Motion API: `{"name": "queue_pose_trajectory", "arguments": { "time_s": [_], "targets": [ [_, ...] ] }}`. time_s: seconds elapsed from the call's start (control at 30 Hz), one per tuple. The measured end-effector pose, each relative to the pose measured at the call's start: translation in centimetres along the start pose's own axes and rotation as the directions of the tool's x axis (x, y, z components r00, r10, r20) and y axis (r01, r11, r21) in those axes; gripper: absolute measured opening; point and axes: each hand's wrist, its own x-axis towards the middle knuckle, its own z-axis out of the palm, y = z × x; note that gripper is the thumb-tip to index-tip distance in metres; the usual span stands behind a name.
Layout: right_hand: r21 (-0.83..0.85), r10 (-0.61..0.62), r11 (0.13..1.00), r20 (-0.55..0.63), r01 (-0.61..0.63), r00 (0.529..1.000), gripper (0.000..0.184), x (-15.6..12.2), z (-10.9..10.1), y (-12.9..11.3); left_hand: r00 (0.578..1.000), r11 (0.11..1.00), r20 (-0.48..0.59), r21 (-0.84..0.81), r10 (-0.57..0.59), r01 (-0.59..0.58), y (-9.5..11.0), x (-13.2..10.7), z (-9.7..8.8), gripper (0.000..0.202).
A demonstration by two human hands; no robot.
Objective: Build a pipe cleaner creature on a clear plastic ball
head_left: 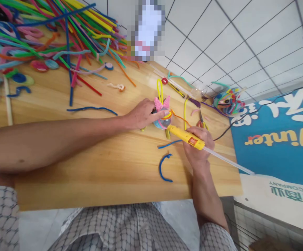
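Observation:
My left hand [143, 113] is closed on a small round craft ornament [160, 122], a clear ball wrapped with pink and blue pipe cleaner. Pink ear-like pieces [162, 103] and a yellow loop [159, 89] stand up from its top. An orange pipe cleaner [180, 118] trails off its right side. My right hand [197, 143] grips a yellow hot glue gun [186, 136], with a long clear glue stick [228, 160] sticking out of its back. The gun's nozzle end is close to the ball; whether they touch I cannot tell.
Colourful pipe cleaners [70, 29] are heaped at the back left. Blue pipe cleaner pieces [163, 169] lie nearby. Scissors [201, 122], a yellow cutter [176, 89] and a decorated ball [228, 101] sit at right. A black cable [224, 131] runs past my right hand. A blurred phone-like screen [148, 29] stands behind.

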Motion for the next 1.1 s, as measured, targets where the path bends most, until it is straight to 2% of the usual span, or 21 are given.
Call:
{"name": "queue_pose_trajectory", "arguments": {
  "time_s": [0.17, 0.67, 0.9, 1.1],
  "targets": [
    [-0.057, -0.006, 0.998, -0.005, 0.006, 1.000, 0.023, -0.06, 0.19, 0.11, 1.000, 1.000, -0.024, 0.005, -0.018, 0.018, 0.00, 0.02, 0.16, 0.053],
    [-0.040, -0.031, 0.999, -0.007, 0.031, 0.999, 0.020, 0.02, 0.46, 0.18, 1.000, 1.000, -0.019, 0.000, -0.010, 0.010, 0.15, 0.01, 0.14, 0.052],
    [-0.038, -0.021, 0.999, -0.007, 0.021, 1.000, 0.027, -0.11, 0.48, 0.19, 1.000, 1.000, -0.030, 0.019, -0.005, 0.006, 0.03, 0.01, 0.19, 0.054],
    [-0.082, -0.017, 0.996, 0.015, 0.019, 1.000, 0.018, -0.09, 0.44, 0.14, 0.999, 1.000, -0.048, 0.020, 0.010, -0.009, -0.18, 0.02, 0.25, 0.052]
  ]
}}
